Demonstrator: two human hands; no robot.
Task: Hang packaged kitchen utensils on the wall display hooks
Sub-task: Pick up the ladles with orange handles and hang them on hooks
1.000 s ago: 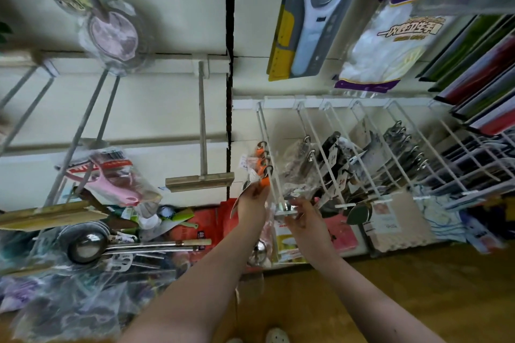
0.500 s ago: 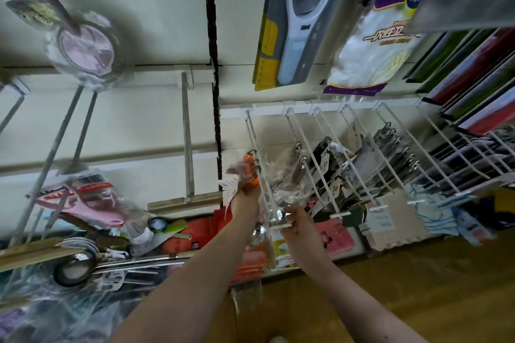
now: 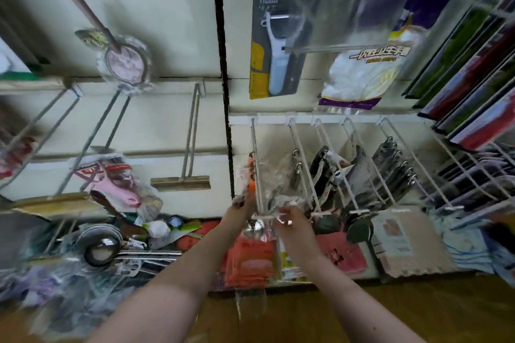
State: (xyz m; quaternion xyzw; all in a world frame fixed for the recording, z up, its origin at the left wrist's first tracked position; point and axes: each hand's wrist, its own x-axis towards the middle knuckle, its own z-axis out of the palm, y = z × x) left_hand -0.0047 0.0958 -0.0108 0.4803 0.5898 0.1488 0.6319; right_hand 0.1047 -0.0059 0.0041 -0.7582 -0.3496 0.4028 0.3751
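Left hand (image 3: 240, 205) grips the orange-handled pack (image 3: 252, 185), right hand (image 3: 289, 221) pinches its plastic at the near tip of the white hook (image 3: 256, 164). Not hung yet, I'd say; stocked hooks (image 3: 362, 172) rightward look done.

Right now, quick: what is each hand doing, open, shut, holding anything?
Left hand: grips the packaged spoon near its top.
Right hand: pinches the package's clear wrap at the white hook tip.

The pack (image 3: 257, 64) was grey and yellow, its peeler (image 3: 276, 75) pale blue; the bag (image 3: 359, 75) white, banded purple. Hooks (image 3: 302, 161) were white, the wall (image 3: 156, 8) cream, the floor (image 3: 418, 303) wood-grained brown, and packets (image 3: 248, 256) red.
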